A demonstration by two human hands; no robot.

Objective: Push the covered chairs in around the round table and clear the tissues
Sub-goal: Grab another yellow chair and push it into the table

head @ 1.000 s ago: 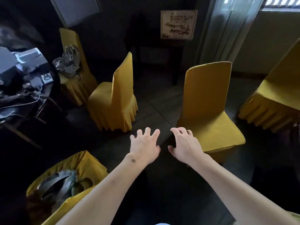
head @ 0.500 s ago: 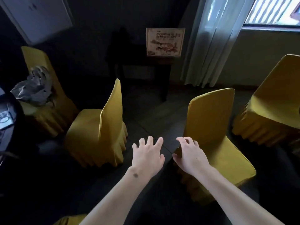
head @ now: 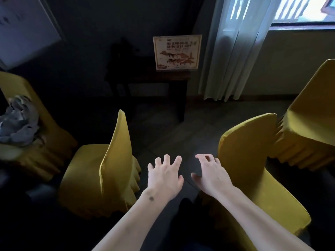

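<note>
Several chairs in yellow covers stand on the dark floor. One chair (head: pixel 116 160) is to the left of my hands, its back edge-on to me. Another chair (head: pixel 253 160) is right of my hands, its back facing me. My left hand (head: pixel 165 178) hovers between the two with fingers spread, holding nothing. My right hand (head: pixel 212 176) reaches out beside the right chair's left edge, fingers loosely bent and empty; whether it touches the cover I cannot tell. The round table and tissues are out of view.
A third yellow chair (head: pixel 45 134) at far left carries a grey crumpled bundle (head: pixel 18 120). A fourth chair (head: pixel 311 124) stands at the right edge. A dark side table (head: pixel 163 80) with a printed sign (head: pixel 176 51) stands ahead, a white curtain (head: pixel 230 51) beside it.
My view has turned right and up: the cluttered table at left is out of frame. Both chairs are closer and lower in view. My hands stay outstretched and empty.
</note>
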